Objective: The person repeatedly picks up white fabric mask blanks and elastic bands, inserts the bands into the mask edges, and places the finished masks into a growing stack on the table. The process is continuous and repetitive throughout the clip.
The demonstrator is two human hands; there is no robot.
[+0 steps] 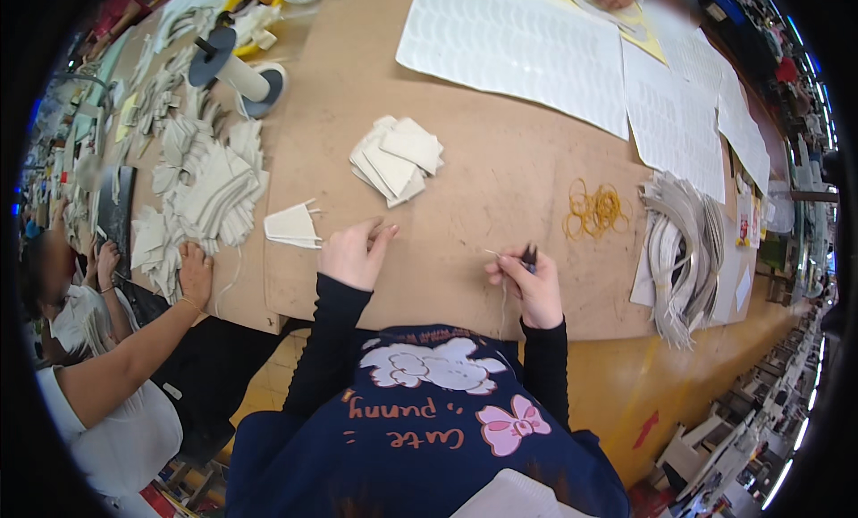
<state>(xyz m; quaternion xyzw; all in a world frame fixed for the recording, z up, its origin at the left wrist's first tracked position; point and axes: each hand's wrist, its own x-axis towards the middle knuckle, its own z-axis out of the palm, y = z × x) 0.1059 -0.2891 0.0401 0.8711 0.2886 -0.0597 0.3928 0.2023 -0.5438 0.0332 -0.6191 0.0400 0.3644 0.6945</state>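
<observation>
My left hand (351, 255) is over the table with its thumb and forefinger stretched out a little apart, and nothing shows between them. Beside it on the left lies a cream fabric piece (292, 226) with loose thread ends at its corners. My right hand (534, 287) is closed around small dark thread snips (529, 257), mostly hidden in the palm. A pale thread (503, 296) sticks out at its fingertips and hangs toward the table edge. Beyond my left hand sits a loose stack of cream fabric pieces (398, 159).
Yellow rubber bands (594, 210) and a bundle of grey strips (679, 250) lie to the right. White sheets (518, 49) cover the far side. Fabric piles (210, 187) and a thread spool (241, 78) stand left, where a co-worker's hand (196, 275) rests on the table.
</observation>
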